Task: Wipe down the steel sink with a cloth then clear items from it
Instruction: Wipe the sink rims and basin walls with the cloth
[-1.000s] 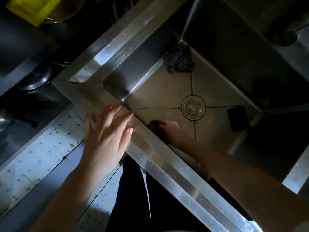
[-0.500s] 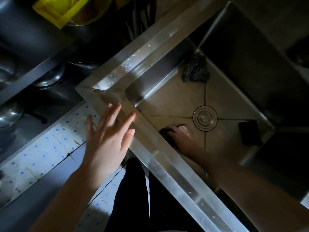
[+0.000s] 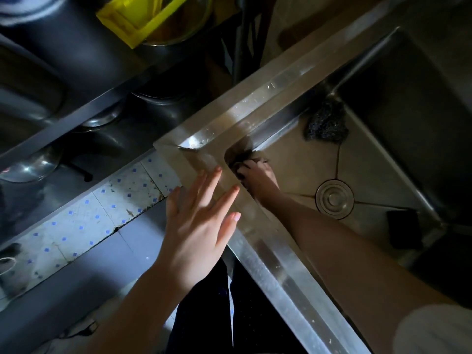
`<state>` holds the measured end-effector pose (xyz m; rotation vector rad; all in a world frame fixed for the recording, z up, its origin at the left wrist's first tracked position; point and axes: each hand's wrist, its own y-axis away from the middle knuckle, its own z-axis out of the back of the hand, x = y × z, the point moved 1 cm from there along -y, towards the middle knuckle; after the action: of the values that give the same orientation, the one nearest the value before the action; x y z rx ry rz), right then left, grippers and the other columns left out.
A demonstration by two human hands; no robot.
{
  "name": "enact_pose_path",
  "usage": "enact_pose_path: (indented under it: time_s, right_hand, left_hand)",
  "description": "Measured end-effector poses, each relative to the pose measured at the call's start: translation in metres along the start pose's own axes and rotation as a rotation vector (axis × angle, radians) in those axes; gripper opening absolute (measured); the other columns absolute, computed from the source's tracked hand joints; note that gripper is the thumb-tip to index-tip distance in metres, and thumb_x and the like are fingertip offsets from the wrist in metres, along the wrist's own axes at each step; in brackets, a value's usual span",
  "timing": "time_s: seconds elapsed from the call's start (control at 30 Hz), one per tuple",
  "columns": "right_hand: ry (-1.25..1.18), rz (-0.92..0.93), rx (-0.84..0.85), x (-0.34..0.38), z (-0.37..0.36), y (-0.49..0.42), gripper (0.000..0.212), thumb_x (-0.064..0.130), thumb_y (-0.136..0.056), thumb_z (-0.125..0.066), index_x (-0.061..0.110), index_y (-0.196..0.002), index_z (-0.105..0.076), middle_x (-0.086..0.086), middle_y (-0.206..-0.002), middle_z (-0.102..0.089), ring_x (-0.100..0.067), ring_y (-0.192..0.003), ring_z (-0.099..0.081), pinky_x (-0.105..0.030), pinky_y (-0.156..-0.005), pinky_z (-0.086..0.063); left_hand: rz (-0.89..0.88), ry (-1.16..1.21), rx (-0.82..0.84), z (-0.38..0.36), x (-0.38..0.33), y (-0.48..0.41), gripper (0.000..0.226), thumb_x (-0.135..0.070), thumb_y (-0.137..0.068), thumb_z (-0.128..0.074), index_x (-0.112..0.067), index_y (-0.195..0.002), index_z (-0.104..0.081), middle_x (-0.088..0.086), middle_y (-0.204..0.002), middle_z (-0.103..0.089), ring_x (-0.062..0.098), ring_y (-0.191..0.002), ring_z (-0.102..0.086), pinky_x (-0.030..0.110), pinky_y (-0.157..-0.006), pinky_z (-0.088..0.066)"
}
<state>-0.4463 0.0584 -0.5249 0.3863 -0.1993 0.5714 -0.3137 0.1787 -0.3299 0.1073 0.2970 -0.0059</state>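
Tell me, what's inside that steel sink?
A drain, a dark scourer in the far corner, a black block, and the right hand gripping a cloth in a corner. The forearm hides some floor.

Right hand [image 3: 258, 178] (with cloth [image 3: 237, 162]) reached sink [image 3: 270, 254] corner.

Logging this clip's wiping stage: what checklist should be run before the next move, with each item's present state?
1. Grip on cloth by right hand: ok, fingers curl on it at the near corner of the sink.
2. Path clear of left hand: ok, open, over the sink's rim, outside the bowl.
3. Brace of left hand on rim: cannot tell, contact unclear.
4. Items cleared: not ok, scouring pad in far corner, black block by the right wall.
5. Open drain: ok, nothing lies on it.
6. Whole sink floor wiped: cannot tell, too dim.
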Motion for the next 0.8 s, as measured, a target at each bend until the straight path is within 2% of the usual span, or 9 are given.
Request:
enact_pose_path:
  time_s: [0.13, 0.23, 0.37, 0.43, 0.5, 0.63, 0.8]
  right_hand:
    - [-0.075, -0.014, 0.070, 0.001, 0.006, 0.011, 0.016, 0.024, -0.083, -0.061, 0.022, -0.097, -0.069, -0.004, -0.104, -0.065, -0.029, -0.094, -0.060, -0.033, -0.082, -0.042]
    - [-0.192, -0.113, 0.158, -0.004, 0.009, 0.031, 0.016, 0.024, -0.080, -0.063, 0.026, -0.094, -0.068, 0.001, -0.101, -0.067, -0.025, -0.090, -0.064, -0.027, -0.070, -0.046]
    - [-0.450, -0.327, 0.210, -0.010, 0.009, 0.069, 0.021, 0.021, -0.081, -0.065, 0.027, -0.101, -0.069, -0.001, -0.104, -0.072, -0.024, -0.094, -0.067, -0.032, -0.083, -0.054]
    - [-0.517, -0.387, 0.200, -0.012, 0.011, 0.089, 0.025, 0.016, -0.082, -0.064, 0.022, -0.105, -0.068, -0.004, -0.106, -0.072, -0.025, -0.099, -0.067, -0.033, -0.086, -0.053]
    - [-0.556, -0.436, 0.196, -0.015, 0.013, 0.107, 0.026, 0.012, -0.082, -0.063, 0.019, -0.107, -0.068, -0.006, -0.109, -0.071, -0.025, -0.102, -0.066, -0.032, -0.087, -0.052]
    - [-0.578, -0.496, 0.154, -0.018, 0.021, 0.134, 0.025, 0.014, -0.080, -0.067, 0.020, -0.103, -0.071, -0.003, -0.104, -0.073, -0.020, -0.096, -0.068, -0.020, -0.073, -0.045]
    - [-0.563, -0.511, 0.140, -0.017, 0.039, 0.156, 0.024, 0.013, -0.081, -0.068, 0.021, -0.104, -0.072, -0.001, -0.105, -0.072, -0.012, -0.089, -0.066, -0.015, -0.068, -0.038]
  left_hand:
    - [0.015, 0.030, 0.003, -0.001, 0.000, 0.001, 0.043, -0.040, -0.091, -0.039, -0.022, -0.123, -0.062, 0.009, -0.147, -0.040, 0.029, -0.124, -0.050, 0.055, -0.097, -0.034]
    - [0.017, 0.036, 0.012, 0.000, 0.000, 0.001, 0.043, -0.038, -0.091, -0.040, -0.020, -0.123, -0.062, 0.011, -0.146, -0.040, 0.030, -0.121, -0.054, 0.053, -0.096, -0.035]
    - [-0.002, 0.099, 0.022, 0.003, -0.001, 0.002, 0.036, -0.033, -0.092, -0.049, -0.020, -0.123, -0.061, 0.012, -0.146, -0.040, 0.031, -0.123, -0.052, 0.059, -0.098, -0.033]
    - [-0.007, 0.147, 0.012, 0.007, -0.002, 0.000, 0.034, -0.024, -0.090, -0.058, -0.019, -0.123, -0.061, 0.013, -0.145, -0.041, 0.031, -0.123, -0.052, 0.060, -0.099, -0.031]
    - [0.003, 0.166, 0.007, 0.010, -0.003, -0.002, 0.035, -0.021, -0.089, -0.060, -0.018, -0.124, -0.060, 0.013, -0.145, -0.040, 0.031, -0.126, -0.049, 0.060, -0.101, -0.029]
    - [-0.009, 0.145, -0.007, 0.014, -0.005, 0.001, 0.034, -0.019, -0.088, -0.062, -0.017, -0.122, -0.062, 0.015, -0.142, -0.045, 0.033, -0.127, -0.048, 0.063, -0.100, -0.030]
    - [-0.036, 0.092, 0.001, 0.015, -0.001, 0.011, 0.032, -0.020, -0.088, -0.062, -0.018, -0.120, -0.064, 0.016, -0.138, -0.050, 0.031, -0.122, -0.053, 0.063, -0.099, -0.032]
